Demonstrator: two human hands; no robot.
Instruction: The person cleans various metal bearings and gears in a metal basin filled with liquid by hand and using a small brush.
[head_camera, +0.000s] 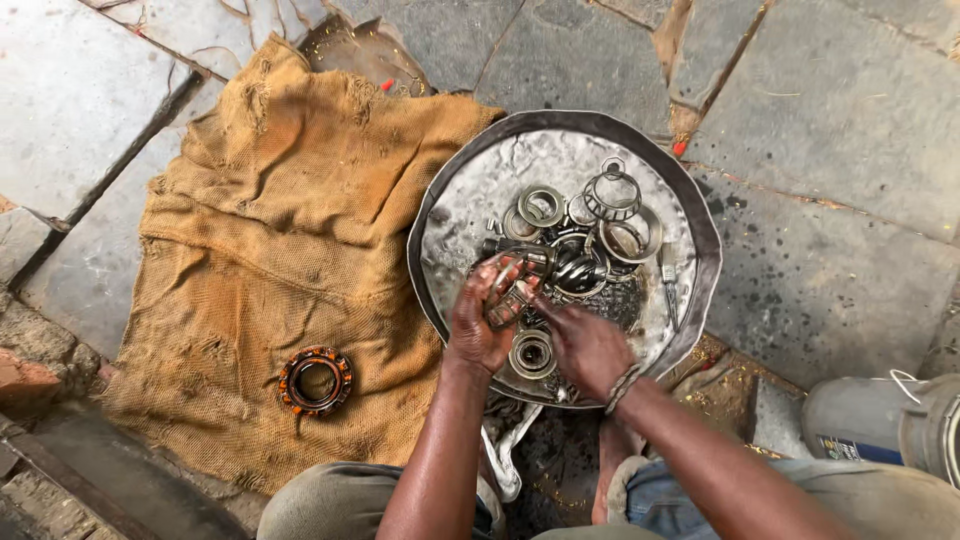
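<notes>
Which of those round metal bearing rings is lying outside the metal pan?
The orange-stained round bearing ring, alone on the brown burlap sack. Every other ring sits grey and wet inside the round metal pan, where both hands work.

Just the one view here, a head-worn camera pointing pretty much straight down from above the person's own knees, which poke in at 6 o'clock. It sits fairly close: the round metal basin (690, 215) lands a bit right of centre, the burlap sack (270, 230) fills the 9 o'clock side, stone paving (840, 110) runs off toward 12 and 3. No second camera, so nothing overlaps.
</notes>
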